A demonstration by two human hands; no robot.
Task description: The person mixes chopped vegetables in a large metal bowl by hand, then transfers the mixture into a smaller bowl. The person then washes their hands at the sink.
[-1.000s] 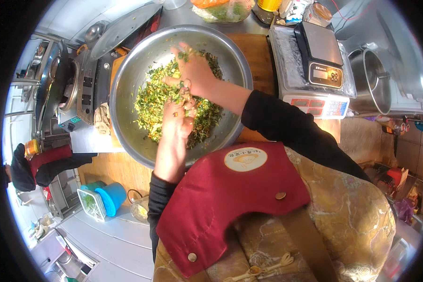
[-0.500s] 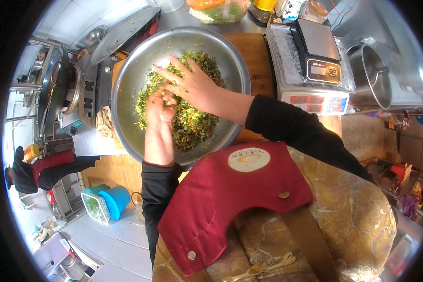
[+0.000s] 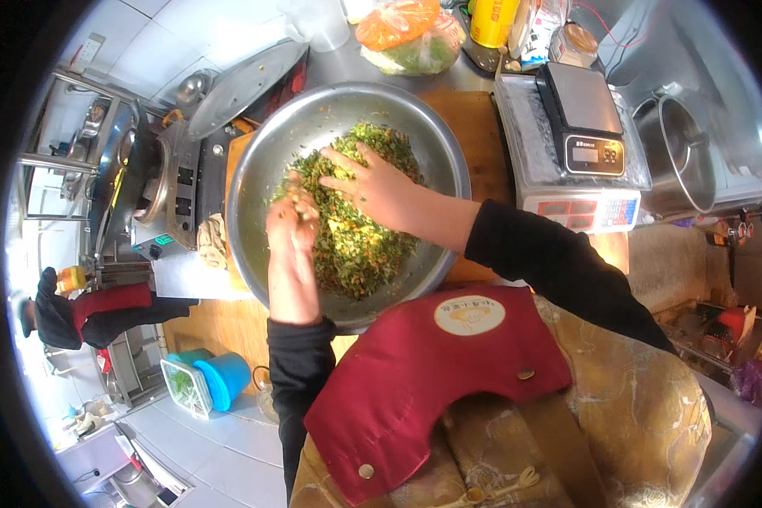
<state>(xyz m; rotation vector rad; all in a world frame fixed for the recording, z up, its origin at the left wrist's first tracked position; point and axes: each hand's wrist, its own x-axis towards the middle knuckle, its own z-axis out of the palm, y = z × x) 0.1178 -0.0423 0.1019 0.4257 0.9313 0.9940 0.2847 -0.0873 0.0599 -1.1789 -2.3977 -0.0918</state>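
A wide steel bowl (image 3: 247, 182) holds a heap of finely chopped green vegetables mixed with orange and yellow bits (image 3: 360, 258). My right hand (image 3: 379, 190) reaches in from the right and lies over the top of the mix, fingers spread and pointing left. At the heap's left side is my left hand (image 3: 292, 224), its fingers curled and smeared by motion. Bits of the mix cling to those fingers; whether they grip any of it is unclear. A small gap separates the two hands.
The bowl stands on a wooden board (image 3: 478, 135). To the right are a small scale (image 3: 593, 110) on a larger one and a steel pot (image 3: 681, 161). Bagged vegetables (image 3: 415, 42) lie behind. At left are a wok (image 3: 118, 182) and another person (image 3: 93, 309); a blue bucket (image 3: 224, 381) stands below.
My left hand has drawn a little to the left, away from the right hand. My right hand stays spread over the mix. The whole view has shifted slightly.
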